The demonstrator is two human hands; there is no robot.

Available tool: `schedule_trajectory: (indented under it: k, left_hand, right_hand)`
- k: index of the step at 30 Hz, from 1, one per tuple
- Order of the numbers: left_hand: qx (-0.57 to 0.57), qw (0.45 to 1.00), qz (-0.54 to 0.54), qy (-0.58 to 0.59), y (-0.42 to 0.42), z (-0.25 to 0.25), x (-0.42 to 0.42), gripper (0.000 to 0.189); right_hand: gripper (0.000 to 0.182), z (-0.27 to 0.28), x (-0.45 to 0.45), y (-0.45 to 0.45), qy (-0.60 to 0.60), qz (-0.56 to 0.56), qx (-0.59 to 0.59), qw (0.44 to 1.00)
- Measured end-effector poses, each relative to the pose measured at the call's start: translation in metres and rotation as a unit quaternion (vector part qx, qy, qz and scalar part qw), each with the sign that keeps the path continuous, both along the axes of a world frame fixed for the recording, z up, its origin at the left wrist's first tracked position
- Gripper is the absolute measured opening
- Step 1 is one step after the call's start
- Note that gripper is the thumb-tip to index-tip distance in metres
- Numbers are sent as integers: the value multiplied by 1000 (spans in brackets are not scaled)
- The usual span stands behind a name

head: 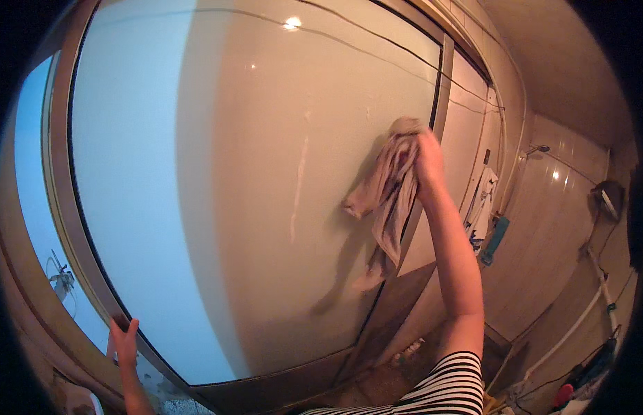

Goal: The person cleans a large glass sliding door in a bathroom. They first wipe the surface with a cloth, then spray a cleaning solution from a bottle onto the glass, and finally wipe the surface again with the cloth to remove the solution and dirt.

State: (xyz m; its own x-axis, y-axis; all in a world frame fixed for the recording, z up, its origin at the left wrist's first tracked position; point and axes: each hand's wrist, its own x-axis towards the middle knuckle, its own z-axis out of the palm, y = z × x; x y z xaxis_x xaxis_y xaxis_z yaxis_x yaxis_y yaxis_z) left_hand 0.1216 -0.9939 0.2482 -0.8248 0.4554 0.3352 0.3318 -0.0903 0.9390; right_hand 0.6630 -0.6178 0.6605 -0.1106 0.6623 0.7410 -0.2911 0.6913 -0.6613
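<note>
My right hand (428,162) is raised and closed around a greyish-pink cloth (391,181), which lies against the right part of a large frosted glass pane (269,207). The cloth's ends hang down below my hand, and a shadow falls on the glass beside them. My left hand (125,340) grips the edge of the pane's brown frame (101,270) at the lower left, with thumb and fingers on either side. Pale streaks run down the middle of the glass.
Thin wires (368,36) cross in front of the upper pane. To the right are a hanging white cloth (482,202), a teal object (495,241), a shower head (543,149), a dark round object (607,199) on the wall and white pipes (562,337). Small items (409,350) lie low behind my right arm.
</note>
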Motion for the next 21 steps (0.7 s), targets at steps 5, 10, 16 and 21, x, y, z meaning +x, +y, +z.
schedule_trajectory:
  k: [5, 10, 16, 21]
  left_hand:
    - [-35, 999, 32, 12, 1, -1, -2, 72]
    - [10, 993, 100, 59, 20, -9, 7, 73]
    - [-9, 998, 58, 27, 4, 5, 9, 70]
    - [0, 998, 39, 57, -3, 20, 23, 65]
  right_hand:
    - [57, 30, 7, 53, 1, -253, 169, 953]
    - [65, 46, -35, 60, -51, -347, 340, 872]
    - [75, -18, -190, -83, -154, -239, 527, 801]
    - [64, -124, -172, -82, -350, -193, 479, 782]
